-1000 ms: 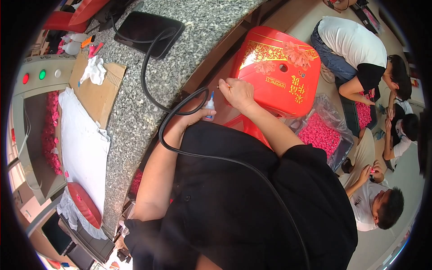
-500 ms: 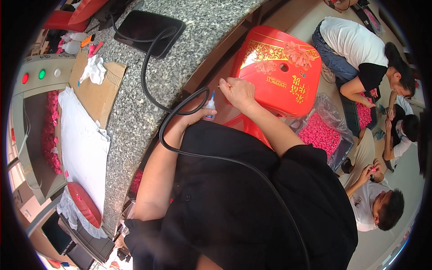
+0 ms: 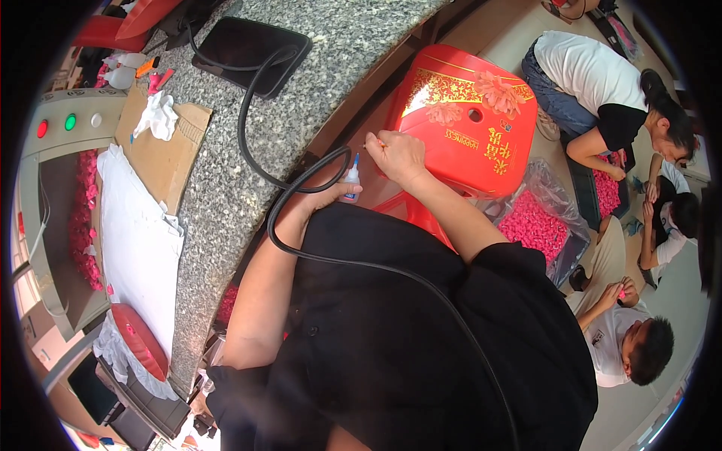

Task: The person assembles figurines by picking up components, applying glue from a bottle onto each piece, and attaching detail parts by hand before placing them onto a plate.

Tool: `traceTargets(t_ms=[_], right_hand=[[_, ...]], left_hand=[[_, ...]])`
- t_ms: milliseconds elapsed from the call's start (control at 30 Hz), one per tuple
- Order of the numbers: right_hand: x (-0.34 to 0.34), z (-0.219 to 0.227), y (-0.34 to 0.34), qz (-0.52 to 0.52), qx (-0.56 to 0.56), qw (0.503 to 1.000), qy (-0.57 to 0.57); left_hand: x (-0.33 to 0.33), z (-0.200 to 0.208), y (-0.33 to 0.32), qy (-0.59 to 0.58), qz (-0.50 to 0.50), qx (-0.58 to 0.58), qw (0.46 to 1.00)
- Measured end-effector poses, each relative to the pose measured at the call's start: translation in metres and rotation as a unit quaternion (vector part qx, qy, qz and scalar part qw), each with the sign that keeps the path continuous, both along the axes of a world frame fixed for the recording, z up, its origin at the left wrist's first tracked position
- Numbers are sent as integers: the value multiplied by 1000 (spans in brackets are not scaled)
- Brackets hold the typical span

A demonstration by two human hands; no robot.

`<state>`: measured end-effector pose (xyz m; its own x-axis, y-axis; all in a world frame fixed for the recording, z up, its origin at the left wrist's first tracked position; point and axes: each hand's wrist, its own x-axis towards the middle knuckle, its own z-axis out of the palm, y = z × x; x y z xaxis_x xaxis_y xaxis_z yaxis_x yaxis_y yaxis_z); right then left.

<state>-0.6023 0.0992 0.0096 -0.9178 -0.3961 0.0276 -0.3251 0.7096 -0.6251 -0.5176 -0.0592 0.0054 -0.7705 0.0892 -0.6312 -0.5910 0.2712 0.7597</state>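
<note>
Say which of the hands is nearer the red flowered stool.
Right: the right hand overlaps the red flowered stool in view; the left hand, holding a bottle, is farther left.

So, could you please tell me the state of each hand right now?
Left hand: closed, holding a small blue-tipped bottle.
Right hand: curled closed; whether it holds something small cannot be told.

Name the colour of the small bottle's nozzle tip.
The nozzle tip is blue, best seen in the head view.
</note>
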Motion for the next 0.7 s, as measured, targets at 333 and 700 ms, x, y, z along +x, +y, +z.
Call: traceTargets(t_ms=[333, 700], right_hand=[[-1, 0, 0, -1, 3, 1000, 4], [-1, 1, -2, 1, 5, 1000, 16]], left_hand=[[1, -10, -6, -7, 12, -26, 1000], [0, -1, -1, -10, 4, -14, 1000]])
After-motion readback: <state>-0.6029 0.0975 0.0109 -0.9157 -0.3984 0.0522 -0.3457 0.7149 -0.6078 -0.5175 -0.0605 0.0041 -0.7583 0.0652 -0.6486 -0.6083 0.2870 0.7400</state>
